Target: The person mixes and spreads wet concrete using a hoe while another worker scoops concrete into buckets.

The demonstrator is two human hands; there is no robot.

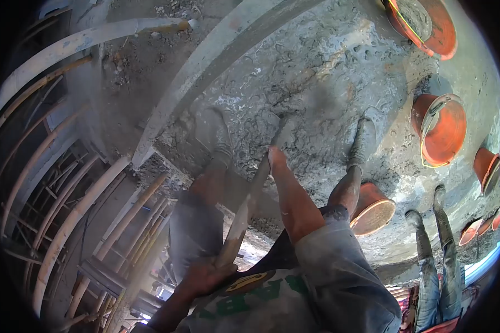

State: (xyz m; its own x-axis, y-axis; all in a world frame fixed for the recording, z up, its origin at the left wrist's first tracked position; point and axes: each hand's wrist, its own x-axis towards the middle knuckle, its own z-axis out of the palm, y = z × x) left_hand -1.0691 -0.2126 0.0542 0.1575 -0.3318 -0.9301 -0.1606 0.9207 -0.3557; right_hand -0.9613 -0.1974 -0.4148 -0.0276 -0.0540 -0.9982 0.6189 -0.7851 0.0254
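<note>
A long-handled shovel (240,222) slants from my waist down into a spread of wet grey concrete mix (316,100). Its working end is sunk in the mix and mostly hidden, so the blade's shape cannot be seen. Near the top of the handle, close to my shirt, my left hand (205,276) is wrapped round the shaft. Farther down, my right hand (276,158) grips the same shaft just above the mix. My mud-covered feet stand in the mix on either side of the shovel.
Orange buckets stand to the right, including a large one (453,133), one by my right leg (375,208) and one at top right (441,28). Another person's legs (428,261) are at lower right. A grey beam (200,72) and several wooden poles (75,227) are to the left.
</note>
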